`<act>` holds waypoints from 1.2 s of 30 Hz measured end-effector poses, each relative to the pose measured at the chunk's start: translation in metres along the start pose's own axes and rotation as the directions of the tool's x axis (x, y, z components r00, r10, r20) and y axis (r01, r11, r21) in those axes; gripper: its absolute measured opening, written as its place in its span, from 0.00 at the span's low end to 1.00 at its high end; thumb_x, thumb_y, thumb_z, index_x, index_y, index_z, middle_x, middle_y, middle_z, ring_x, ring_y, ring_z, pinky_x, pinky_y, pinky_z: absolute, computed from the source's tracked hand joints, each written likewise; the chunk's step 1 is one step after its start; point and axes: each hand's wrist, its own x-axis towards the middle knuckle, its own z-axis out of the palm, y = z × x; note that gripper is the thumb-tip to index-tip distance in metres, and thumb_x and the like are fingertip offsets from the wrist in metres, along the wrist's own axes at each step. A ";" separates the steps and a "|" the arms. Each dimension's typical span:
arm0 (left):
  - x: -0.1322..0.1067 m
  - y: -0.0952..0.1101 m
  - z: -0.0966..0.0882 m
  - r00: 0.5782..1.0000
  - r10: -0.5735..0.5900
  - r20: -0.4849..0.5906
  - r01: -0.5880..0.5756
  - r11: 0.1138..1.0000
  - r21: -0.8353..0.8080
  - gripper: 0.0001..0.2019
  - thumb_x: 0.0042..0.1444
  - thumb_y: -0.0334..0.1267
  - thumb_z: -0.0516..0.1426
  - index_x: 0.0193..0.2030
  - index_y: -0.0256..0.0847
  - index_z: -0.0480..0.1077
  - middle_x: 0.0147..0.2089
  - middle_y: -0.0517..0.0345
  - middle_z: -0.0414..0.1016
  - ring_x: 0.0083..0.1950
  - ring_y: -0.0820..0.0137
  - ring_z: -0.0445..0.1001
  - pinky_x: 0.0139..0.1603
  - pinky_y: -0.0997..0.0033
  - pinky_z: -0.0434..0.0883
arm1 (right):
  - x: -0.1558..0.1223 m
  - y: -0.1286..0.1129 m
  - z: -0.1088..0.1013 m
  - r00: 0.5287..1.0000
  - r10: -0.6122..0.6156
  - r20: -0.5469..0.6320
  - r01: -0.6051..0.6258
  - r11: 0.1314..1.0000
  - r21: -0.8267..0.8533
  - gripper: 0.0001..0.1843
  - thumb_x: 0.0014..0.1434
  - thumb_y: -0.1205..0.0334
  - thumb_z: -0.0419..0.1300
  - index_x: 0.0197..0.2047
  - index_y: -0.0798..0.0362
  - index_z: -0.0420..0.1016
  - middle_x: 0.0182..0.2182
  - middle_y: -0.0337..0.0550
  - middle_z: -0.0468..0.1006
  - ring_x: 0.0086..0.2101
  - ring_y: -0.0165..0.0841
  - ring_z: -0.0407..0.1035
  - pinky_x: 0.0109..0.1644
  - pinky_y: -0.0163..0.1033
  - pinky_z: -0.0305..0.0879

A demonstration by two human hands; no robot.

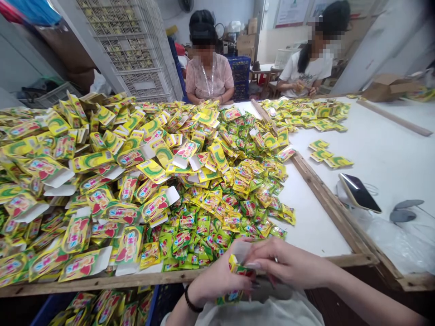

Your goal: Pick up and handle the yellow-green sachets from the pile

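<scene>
My left hand (219, 277), with a dark bracelet at the wrist, is wrapped round a small yellow and green candy box (234, 296) at the table's front edge. A white flap stands up at the box's upper end. Over that end my right hand (283, 262) bends its fingers close together; motion blurs the fingertips and hides what they pinch. Just beyond both hands lie small green and yellow candy packets (204, 228). A large heap of printed boxes (125, 208), many with white flaps open, covers the table to the left.
Wooden strips (326, 203) edge the white table (316, 226). To the right are a phone (360, 192), sunglasses (406, 210) and clear plastic (390, 240). Below the front edge, a blue crate (154, 303) holds more boxes. Two people sit across the table, near stacked white crates (136, 50).
</scene>
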 end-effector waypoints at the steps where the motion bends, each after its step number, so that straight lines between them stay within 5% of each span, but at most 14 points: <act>1: -0.001 0.000 0.000 1.000 0.015 -0.001 -0.015 0.999 0.042 0.39 0.40 0.32 0.64 0.59 0.44 0.52 0.44 0.58 0.71 0.46 0.66 0.71 0.49 0.65 0.67 | -0.001 -0.002 -0.001 1.000 0.009 0.024 -0.009 1.000 0.012 0.17 0.66 0.60 0.46 0.37 0.55 0.75 0.32 0.42 0.76 0.34 0.30 0.69 0.40 0.33 0.63; 5: -0.001 0.003 -0.001 0.999 0.050 -0.007 -0.048 0.981 0.189 0.44 0.43 0.30 0.62 0.64 0.44 0.43 0.56 0.50 0.67 0.56 0.63 0.67 0.60 0.60 0.60 | -0.005 -0.002 0.002 0.998 0.058 -0.023 -0.057 0.998 0.036 0.12 0.62 0.60 0.52 0.40 0.55 0.75 0.36 0.44 0.76 0.37 0.32 0.69 0.41 0.34 0.63; 12: 0.003 -0.003 0.006 0.996 0.073 -0.049 -0.065 0.988 0.143 0.46 0.48 0.27 0.56 0.67 0.45 0.29 0.52 0.53 0.70 0.52 0.67 0.69 0.59 0.60 0.62 | -0.005 0.014 0.031 0.954 0.056 -0.294 -0.047 0.998 0.036 0.11 0.63 0.60 0.52 0.39 0.51 0.76 0.34 0.42 0.76 0.35 0.31 0.69 0.41 0.34 0.62; 15: 0.004 -0.006 0.008 0.997 0.067 -0.027 -0.063 0.989 0.131 0.51 0.46 0.30 0.60 0.66 0.46 0.25 0.51 0.51 0.69 0.49 0.64 0.71 0.53 0.59 0.67 | -0.016 0.022 0.022 0.913 0.026 -0.407 -0.040 0.999 -0.027 0.12 0.63 0.61 0.51 0.34 0.52 0.74 0.30 0.41 0.75 0.32 0.30 0.68 0.36 0.33 0.63; 17: 0.005 -0.002 0.005 0.972 0.197 -0.130 -0.157 0.950 0.272 0.46 0.48 0.35 0.61 0.66 0.48 0.35 0.56 0.49 0.65 0.54 0.63 0.68 0.56 0.58 0.64 | -0.027 0.027 -0.008 0.816 -0.027 -0.577 -0.072 0.987 -0.147 0.11 0.63 0.60 0.51 0.34 0.52 0.73 0.29 0.41 0.74 0.31 0.31 0.69 0.35 0.33 0.64; 19: 0.010 0.003 -0.004 0.860 0.401 -0.314 -0.164 0.802 0.575 0.28 0.54 0.41 0.57 0.60 0.47 0.52 0.57 0.50 0.63 0.57 0.63 0.63 0.59 0.58 0.60 | -0.040 0.031 -0.051 0.584 -0.143 -0.799 -0.231 0.915 -0.332 0.09 0.62 0.58 0.53 0.37 0.51 0.73 0.34 0.43 0.75 0.32 0.32 0.69 0.35 0.35 0.64; 21: 0.019 0.007 -0.018 0.713 0.565 -0.415 0.028 0.569 0.822 0.16 0.58 0.44 0.52 0.52 0.44 0.62 0.52 0.50 0.66 0.56 0.61 0.63 0.58 0.56 0.60 | -0.050 0.039 -0.089 0.330 -0.277 -0.902 -0.526 0.740 -0.420 0.15 0.59 0.55 0.57 0.47 0.52 0.70 0.42 0.47 0.73 0.28 0.31 0.66 0.32 0.36 0.62; 22: 0.024 0.007 -0.024 0.665 0.613 -0.426 0.143 0.456 0.879 0.16 0.57 0.46 0.51 0.50 0.43 0.63 0.50 0.50 0.67 0.54 0.59 0.64 0.55 0.55 0.61 | -0.053 0.044 -0.101 0.311 -0.293 -0.904 -0.600 0.677 -0.426 0.19 0.58 0.53 0.57 0.50 0.53 0.68 0.43 0.49 0.73 0.27 0.31 0.66 0.31 0.36 0.62; 23: 0.030 0.006 -0.030 0.640 0.639 -0.427 0.243 0.359 0.901 0.18 0.56 0.49 0.52 0.49 0.41 0.63 0.47 0.49 0.68 0.52 0.57 0.65 0.52 0.54 0.63 | -0.054 0.051 -0.105 0.362 -0.266 -0.893 -0.628 0.639 -0.445 0.20 0.59 0.53 0.56 0.51 0.54 0.66 0.41 0.48 0.73 0.27 0.31 0.66 0.31 0.36 0.62; 26: 0.044 -0.001 -0.041 0.649 0.644 -0.405 0.388 0.178 0.904 0.19 0.54 0.50 0.54 0.46 0.40 0.64 0.42 0.49 0.68 0.46 0.56 0.66 0.46 0.55 0.65 | -0.050 0.074 -0.080 0.723 -0.014 -0.690 -0.523 0.642 -0.561 0.16 0.60 0.51 0.53 0.46 0.52 0.68 0.35 0.44 0.74 0.32 0.34 0.69 0.36 0.38 0.64; 27: 0.046 -0.004 -0.042 0.662 0.640 -0.391 0.389 0.153 0.909 0.16 0.54 0.49 0.54 0.44 0.40 0.65 0.41 0.50 0.68 0.45 0.57 0.66 0.44 0.55 0.65 | -0.048 0.083 -0.063 0.790 0.075 -0.609 -0.503 0.648 -0.572 0.15 0.60 0.49 0.53 0.43 0.51 0.68 0.35 0.44 0.74 0.34 0.36 0.69 0.38 0.39 0.64; 28: 0.048 -0.007 -0.042 0.671 0.638 -0.377 0.375 0.145 0.915 0.13 0.55 0.47 0.53 0.42 0.41 0.65 0.40 0.52 0.69 0.44 0.58 0.66 0.44 0.56 0.64 | -0.046 0.091 -0.046 0.809 0.151 -0.568 -0.517 0.642 -0.566 0.16 0.59 0.48 0.53 0.41 0.51 0.67 0.35 0.45 0.73 0.36 0.38 0.69 0.39 0.40 0.64; 31: 0.046 -0.010 -0.041 0.661 0.660 -0.356 0.274 0.230 0.934 0.09 0.58 0.44 0.51 0.38 0.42 0.65 0.42 0.53 0.69 0.46 0.59 0.66 0.46 0.56 0.63 | -0.046 0.110 -0.008 0.734 0.308 -0.606 -0.637 0.624 -0.454 0.16 0.55 0.46 0.56 0.35 0.51 0.64 0.35 0.46 0.72 0.36 0.40 0.69 0.36 0.41 0.64; 36: 0.044 -0.005 -0.043 0.598 0.585 -0.548 -0.029 0.699 0.714 0.11 0.57 0.45 0.52 0.44 0.42 0.63 0.40 0.55 0.73 0.44 0.64 0.71 0.44 0.64 0.67 | -0.055 0.112 -0.016 0.621 0.357 -0.698 -0.639 0.745 -0.188 0.08 0.58 0.56 0.53 0.38 0.50 0.59 0.29 0.40 0.72 0.29 0.37 0.69 0.33 0.40 0.63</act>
